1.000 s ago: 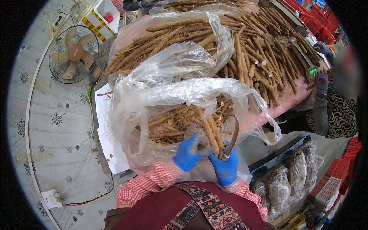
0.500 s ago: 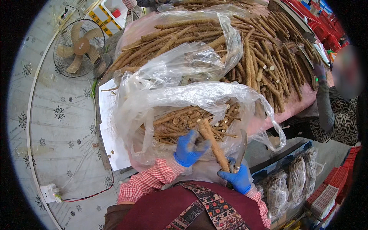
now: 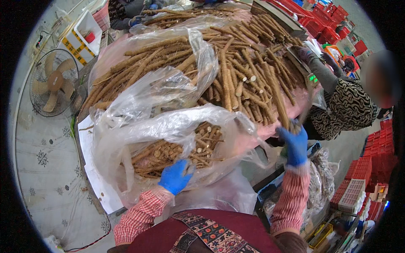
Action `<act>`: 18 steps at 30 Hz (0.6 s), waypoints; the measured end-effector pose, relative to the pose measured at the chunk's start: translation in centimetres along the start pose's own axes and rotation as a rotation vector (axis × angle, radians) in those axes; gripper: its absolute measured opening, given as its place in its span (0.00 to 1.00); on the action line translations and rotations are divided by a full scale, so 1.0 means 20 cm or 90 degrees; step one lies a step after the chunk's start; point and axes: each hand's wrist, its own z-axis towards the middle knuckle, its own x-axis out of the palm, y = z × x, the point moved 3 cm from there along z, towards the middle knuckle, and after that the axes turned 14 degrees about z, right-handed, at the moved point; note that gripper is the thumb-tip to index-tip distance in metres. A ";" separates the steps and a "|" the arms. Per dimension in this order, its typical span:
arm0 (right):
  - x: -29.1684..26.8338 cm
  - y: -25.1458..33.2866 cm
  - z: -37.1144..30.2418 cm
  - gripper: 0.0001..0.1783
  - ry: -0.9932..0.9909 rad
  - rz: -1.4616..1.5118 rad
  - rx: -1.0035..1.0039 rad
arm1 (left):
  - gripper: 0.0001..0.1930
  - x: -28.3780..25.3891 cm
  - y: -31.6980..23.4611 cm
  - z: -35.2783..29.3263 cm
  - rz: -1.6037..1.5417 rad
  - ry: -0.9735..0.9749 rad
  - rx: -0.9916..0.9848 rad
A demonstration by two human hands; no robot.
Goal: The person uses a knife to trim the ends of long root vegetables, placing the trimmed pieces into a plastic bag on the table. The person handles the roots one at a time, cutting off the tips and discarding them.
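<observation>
My right hand (image 3: 294, 145), in a blue glove, is raised at the right over the table edge, closed and smeared by motion. A long brown yam-like root (image 3: 276, 95) rises out of its grip. Beside the root a blurred knife blade (image 3: 309, 100) sticks up from the same hand. My left hand (image 3: 175, 176), also blue-gloved, is at the near edge of a clear plastic bag (image 3: 168, 122); its fingers are apart with nothing seen in them. Just past it, short cut root pieces (image 3: 162, 154) lie in the bag's mouth.
Long brown roots (image 3: 236, 84) are heaped across the pink-covered table (image 3: 300, 103). A co-worker's sleeve (image 3: 325, 76) reaches in from the right; another person (image 3: 126, 12) is at the far edge. A fan (image 3: 55, 80) stands left, wrapped bundles (image 3: 314, 185) and red crates (image 3: 358, 168) right.
My right hand has swung right and away from me with the root and knife. My left hand has moved off the root's side to the bag's near edge. The view has shifted right.
</observation>
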 end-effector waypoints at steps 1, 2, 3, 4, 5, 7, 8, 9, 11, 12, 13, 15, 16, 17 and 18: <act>-0.08 -0.06 0.16 0.14 -0.008 0.008 -0.004 | 0.17 0.06 0.05 0.01 -0.014 0.010 0.005; -0.13 -0.13 0.34 0.15 0.007 -0.011 -0.042 | 0.18 0.08 0.08 0.01 0.008 0.027 -0.017; -0.13 -0.19 0.48 0.14 -0.055 -0.046 0.009 | 0.18 0.08 0.12 0.01 0.031 0.040 -0.048; -0.25 -0.38 0.73 0.12 0.019 0.034 -0.072 | 0.18 0.09 0.15 0.01 0.052 0.057 -0.074; -0.26 -0.43 0.88 0.11 0.049 0.030 -0.031 | 0.18 0.09 0.19 0.00 0.053 0.039 -0.079; -0.09 -0.33 0.93 0.15 0.012 -0.103 0.024 | 0.18 0.05 0.26 -0.01 0.080 0.037 -0.122; -0.15 -0.38 1.02 0.18 -0.012 -0.141 -0.118 | 0.18 0.01 0.28 0.02 0.105 0.059 -0.139; -0.13 -0.35 1.05 0.18 -0.026 -0.221 -0.265 | 0.18 0.00 0.35 0.03 0.110 0.022 -0.152; -0.06 -0.27 0.96 0.11 0.042 -0.141 -0.363 | 0.17 0.00 0.47 0.07 0.112 -0.020 -0.173; 0.02 -0.20 0.84 0.13 0.069 0.005 -0.306 | 0.15 -0.01 0.51 0.10 0.112 -0.028 -0.181; 0.09 -0.10 0.70 0.16 0.130 0.019 -0.234 | 0.14 0.01 0.56 0.12 0.141 -0.039 -0.181; 0.13 0.01 0.49 0.13 0.154 0.037 -0.135 | 0.13 0.11 0.67 0.17 0.196 -0.060 -0.167; 0.23 0.16 0.28 0.13 0.114 -0.086 -0.024 | 0.13 0.19 0.77 0.15 0.271 -0.078 -0.180; 0.21 0.16 0.19 0.13 0.181 -0.051 -0.209 | 0.13 0.30 0.85 0.19 0.339 -0.096 -0.168; 0.17 0.17 0.07 0.14 0.262 -0.031 -0.154 | 0.14 0.35 0.89 0.20 0.408 -0.111 -0.162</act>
